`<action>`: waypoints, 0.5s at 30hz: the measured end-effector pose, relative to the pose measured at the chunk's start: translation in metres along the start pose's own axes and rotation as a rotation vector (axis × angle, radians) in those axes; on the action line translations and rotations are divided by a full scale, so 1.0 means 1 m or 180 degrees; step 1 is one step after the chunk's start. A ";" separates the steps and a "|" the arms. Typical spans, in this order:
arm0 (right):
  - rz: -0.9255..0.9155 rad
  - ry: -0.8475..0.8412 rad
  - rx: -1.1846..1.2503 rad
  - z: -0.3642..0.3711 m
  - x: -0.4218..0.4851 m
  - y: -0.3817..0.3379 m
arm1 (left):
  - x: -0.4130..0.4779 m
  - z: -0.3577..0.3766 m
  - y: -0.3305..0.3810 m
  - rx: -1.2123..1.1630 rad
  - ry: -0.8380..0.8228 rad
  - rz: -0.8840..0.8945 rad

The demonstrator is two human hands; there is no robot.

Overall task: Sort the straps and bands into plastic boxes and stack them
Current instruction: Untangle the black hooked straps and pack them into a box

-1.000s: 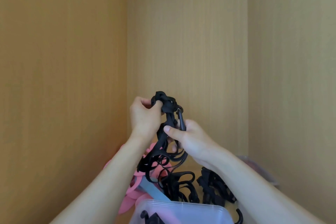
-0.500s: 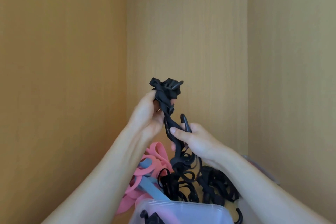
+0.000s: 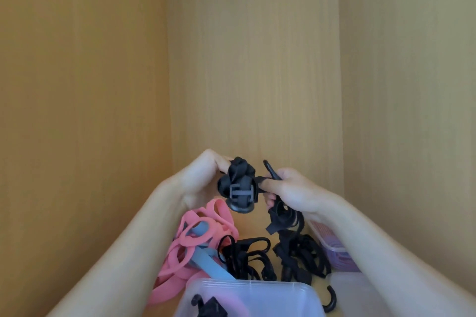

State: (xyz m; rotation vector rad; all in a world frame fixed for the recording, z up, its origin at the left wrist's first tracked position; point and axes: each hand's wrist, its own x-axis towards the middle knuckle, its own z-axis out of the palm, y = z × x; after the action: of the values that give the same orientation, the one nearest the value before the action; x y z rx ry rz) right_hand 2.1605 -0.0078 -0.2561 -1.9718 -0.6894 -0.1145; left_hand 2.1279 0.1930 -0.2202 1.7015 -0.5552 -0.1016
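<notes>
Between my hands, a black strap (image 3: 240, 185) with a grey buckle is bunched into a ball. My left hand (image 3: 203, 180) grips that bunch from the left. My right hand (image 3: 288, 192) pinches the same strap and its black hook end, with the tail hanging down to a pile of black straps (image 3: 270, 257). Pink bands (image 3: 190, 242) and a blue band (image 3: 208, 264) lie to the left of the pile. A clear plastic box (image 3: 257, 296) at the bottom edge holds a black strap piece.
Wooden panels close in the space on the left, back and right. A second plastic box (image 3: 332, 247) with purple contents sits under my right forearm. Beside the near box, at its right, lies a loose black hook (image 3: 331, 301).
My left hand has come down with the strap's top end, now bunched into a ball at the level of my right hand. The right hand has risen slightly, still holding the hook.
</notes>
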 end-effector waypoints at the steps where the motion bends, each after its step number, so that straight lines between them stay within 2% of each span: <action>1: -0.0011 0.0084 -0.0043 -0.003 0.000 -0.001 | 0.002 -0.001 -0.002 0.0343 0.0060 -0.0046; 4: 0.0031 0.0321 -0.0042 -0.015 -0.002 -0.006 | 0.007 -0.002 -0.007 0.0863 0.0238 -0.0229; 8: 0.0056 0.0550 -0.0162 -0.023 -0.004 -0.014 | 0.009 -0.002 -0.007 0.1131 0.0448 -0.0185; 15: 0.0010 0.0669 -0.0420 -0.016 -0.002 -0.026 | 0.018 -0.005 -0.012 0.1175 0.1666 0.0262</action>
State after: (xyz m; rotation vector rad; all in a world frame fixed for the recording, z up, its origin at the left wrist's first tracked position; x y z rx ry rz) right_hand 2.1484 -0.0136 -0.2285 -2.0500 -0.5531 -0.3681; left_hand 2.1493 0.1909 -0.2263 1.9595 -0.2559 0.5220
